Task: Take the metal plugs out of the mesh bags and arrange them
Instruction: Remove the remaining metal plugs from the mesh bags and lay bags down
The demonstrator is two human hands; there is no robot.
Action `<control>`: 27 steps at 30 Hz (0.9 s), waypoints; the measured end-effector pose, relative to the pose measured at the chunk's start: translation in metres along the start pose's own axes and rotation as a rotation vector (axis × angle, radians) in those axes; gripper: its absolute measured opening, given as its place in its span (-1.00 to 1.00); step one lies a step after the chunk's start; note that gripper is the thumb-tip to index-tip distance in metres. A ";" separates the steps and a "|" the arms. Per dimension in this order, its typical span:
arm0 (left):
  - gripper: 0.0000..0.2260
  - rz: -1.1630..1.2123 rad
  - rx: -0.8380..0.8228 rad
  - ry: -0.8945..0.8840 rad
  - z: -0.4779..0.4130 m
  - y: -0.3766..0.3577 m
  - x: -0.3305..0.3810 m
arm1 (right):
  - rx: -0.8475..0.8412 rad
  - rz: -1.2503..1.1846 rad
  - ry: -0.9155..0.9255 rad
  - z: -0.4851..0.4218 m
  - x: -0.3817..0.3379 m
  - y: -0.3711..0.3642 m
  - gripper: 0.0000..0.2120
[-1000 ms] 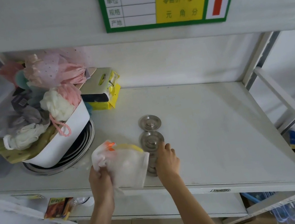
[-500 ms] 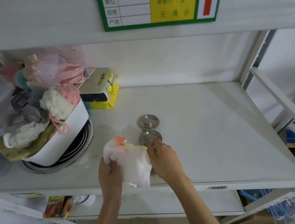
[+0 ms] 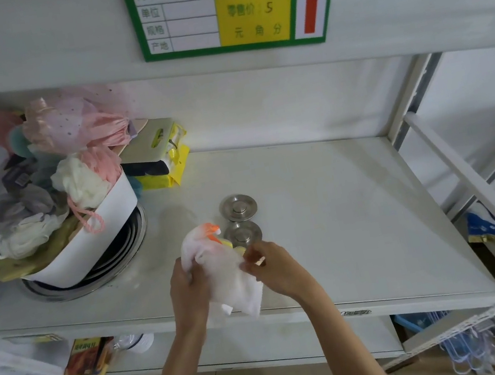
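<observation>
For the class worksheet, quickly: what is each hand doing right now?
Left hand: closed on the mesh bag.
Right hand: fingers pinching the same bag's right edge.

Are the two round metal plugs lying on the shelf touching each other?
Cannot tell. In the head view the far plug and near plug sit rim to rim, with no clear gap or contact visible.

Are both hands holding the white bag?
Yes, the left hand grips one side of the white mesh bag and the right hand pinches the other.
</observation>
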State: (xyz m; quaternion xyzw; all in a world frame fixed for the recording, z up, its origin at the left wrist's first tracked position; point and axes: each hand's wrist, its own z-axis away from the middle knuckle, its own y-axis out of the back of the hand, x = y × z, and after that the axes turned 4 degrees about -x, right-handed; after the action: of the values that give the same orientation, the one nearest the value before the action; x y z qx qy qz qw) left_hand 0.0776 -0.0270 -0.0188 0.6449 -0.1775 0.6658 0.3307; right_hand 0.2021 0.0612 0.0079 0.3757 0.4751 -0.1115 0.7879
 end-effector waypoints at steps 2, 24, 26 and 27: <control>-0.74 0.007 -0.017 -0.003 -0.002 -0.001 0.000 | 0.049 0.058 0.010 -0.003 0.001 0.008 -0.96; -0.80 0.036 -0.018 -0.015 -0.015 0.012 0.004 | 0.454 0.089 -0.497 -0.106 0.062 0.056 -0.53; -0.78 0.034 -0.025 -0.016 -0.014 0.011 0.005 | 0.472 0.142 -0.499 -0.105 0.060 0.055 -0.55; -0.79 0.037 -0.024 -0.020 -0.013 0.010 0.006 | 0.479 0.186 -0.489 -0.104 0.057 0.055 -0.54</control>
State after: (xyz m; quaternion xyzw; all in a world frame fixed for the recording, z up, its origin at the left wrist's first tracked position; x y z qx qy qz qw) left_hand 0.0619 -0.0240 -0.0119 0.6439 -0.2007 0.6634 0.3242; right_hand 0.1926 0.1821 -0.0408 0.5535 0.1964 -0.2345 0.7747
